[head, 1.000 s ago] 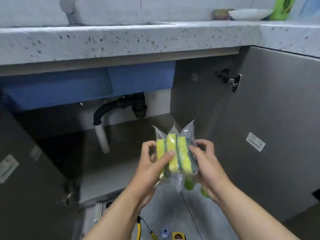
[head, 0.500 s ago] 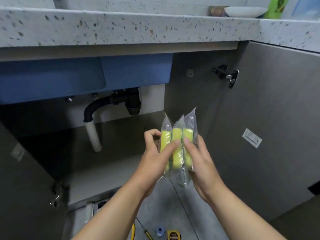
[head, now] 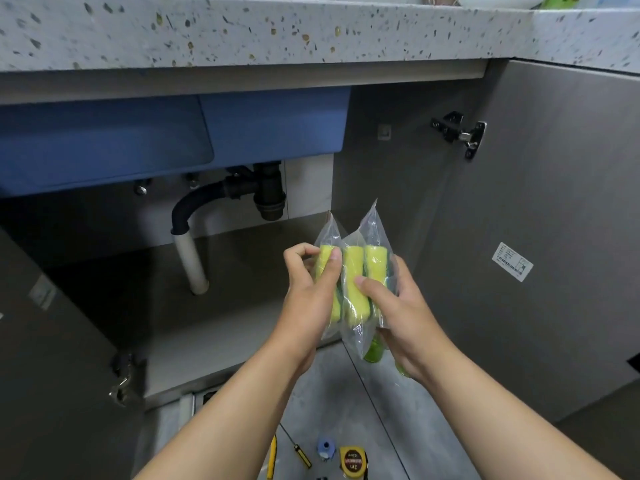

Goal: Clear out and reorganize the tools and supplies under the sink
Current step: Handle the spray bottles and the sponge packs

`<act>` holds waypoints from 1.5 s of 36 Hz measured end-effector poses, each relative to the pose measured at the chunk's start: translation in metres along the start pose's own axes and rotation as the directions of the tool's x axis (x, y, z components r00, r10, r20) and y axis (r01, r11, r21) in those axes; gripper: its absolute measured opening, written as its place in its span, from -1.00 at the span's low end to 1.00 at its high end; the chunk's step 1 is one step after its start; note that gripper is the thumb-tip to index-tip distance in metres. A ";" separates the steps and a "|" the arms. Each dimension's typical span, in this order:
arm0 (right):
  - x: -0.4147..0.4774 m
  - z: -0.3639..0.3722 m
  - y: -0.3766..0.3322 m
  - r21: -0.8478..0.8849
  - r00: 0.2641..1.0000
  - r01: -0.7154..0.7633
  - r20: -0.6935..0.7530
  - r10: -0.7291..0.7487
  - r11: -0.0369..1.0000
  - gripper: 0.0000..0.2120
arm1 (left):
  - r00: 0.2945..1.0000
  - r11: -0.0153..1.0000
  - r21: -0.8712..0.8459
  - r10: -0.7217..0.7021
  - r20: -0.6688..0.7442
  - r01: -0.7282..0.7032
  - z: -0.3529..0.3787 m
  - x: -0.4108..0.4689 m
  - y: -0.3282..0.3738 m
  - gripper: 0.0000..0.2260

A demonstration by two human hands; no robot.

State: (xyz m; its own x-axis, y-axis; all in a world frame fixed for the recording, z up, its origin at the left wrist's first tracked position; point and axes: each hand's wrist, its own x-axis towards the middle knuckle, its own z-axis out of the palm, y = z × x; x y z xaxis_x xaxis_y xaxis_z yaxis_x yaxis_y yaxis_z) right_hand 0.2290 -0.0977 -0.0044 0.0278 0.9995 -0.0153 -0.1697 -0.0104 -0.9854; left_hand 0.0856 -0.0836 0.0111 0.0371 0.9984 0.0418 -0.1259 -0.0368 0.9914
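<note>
1. Two cabinet doors stand open before you; the right door carries a hinge near its top and a white label at mid-height.
2. The speckled table runs across the top of the view, with the blue sink basin hanging beneath it.
3. The cabinet floor lies bare where you can see it, behind a black drain trap joined to a white pipe.
4. Your left hand is closed on the leftmost of the three bagged sponges, thumb across its front.
5. Your right hand is clamped on the other two, thumb pressed to the middle one. All three are upright, side by side, in front of the opening.
6. On the tiled floor near your forearms lie a yellow tape measure, a small blue object and a yellow-handled screwdriver.
</note>
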 end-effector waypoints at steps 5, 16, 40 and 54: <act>-0.002 0.000 -0.002 -0.035 1.000 -0.006 0.011 0.006 0.999 -0.49 | 1.000 1.000 -0.013 0.007 -0.016 -0.007 -0.001 -0.001 0.002 -0.77; -0.008 0.002 -0.005 -0.093 1.000 -0.003 0.023 0.006 0.996 -0.41 | 0.999 0.999 -0.043 0.007 0.043 -0.005 0.003 -0.013 -0.001 -0.64; -0.009 0.008 -0.001 -0.233 0.995 -0.101 -0.021 0.099 0.967 -0.09 | 1.000 0.984 0.179 -0.010 -0.002 0.010 0.012 -0.009 -0.012 -0.71; -0.009 0.004 -0.003 -0.345 0.986 0.098 -0.096 -0.139 0.933 -0.55 | 0.993 0.996 0.056 -0.078 0.093 0.073 0.010 -0.008 -0.003 -0.37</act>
State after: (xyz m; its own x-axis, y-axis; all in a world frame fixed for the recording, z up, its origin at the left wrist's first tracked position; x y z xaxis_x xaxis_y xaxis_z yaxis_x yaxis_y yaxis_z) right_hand 0.2254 -0.1068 -0.0001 0.1459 0.9836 0.1060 0.1847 0.0782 -0.9797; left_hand 0.0953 -0.0918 0.0086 0.1389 0.9900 -0.0243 -0.0670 0.0339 0.9972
